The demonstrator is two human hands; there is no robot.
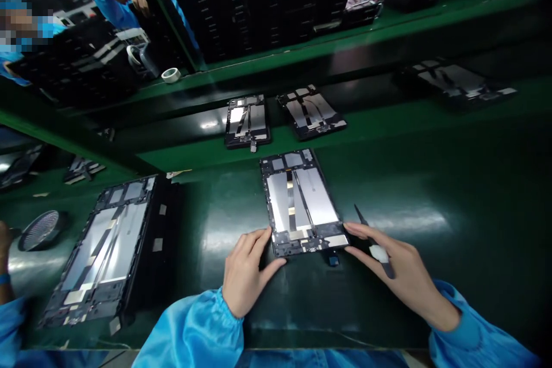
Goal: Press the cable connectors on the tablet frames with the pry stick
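In front of me on the green bench lies an opened tablet (pixel 321 198), its inside facing up with silver plates, dark ribbon cables and a small connector tab (pixel 333 259) sticking out at the near edge. My left hand (pixel 245 270) grips its near left corner between thumb and fingers. At the near right corner, my right hand (pixel 399 267) pinches the edge with thumb and forefinger. Tucked in that same hand is a dark pointed tool (pixel 361 215), perhaps tweezers, with a white wrap around its middle; its tip points away from the tablet.
A tall stack of opened tablets (pixel 107 241) stands at left, beside a round dark cup (pixel 41 231). More tablets (pixel 248 118) lie along the sunken channel behind. A tape roll (pixel 171 75) and black trays (pixel 276 6) sit on the shelf. Other people work beyond and at far left.
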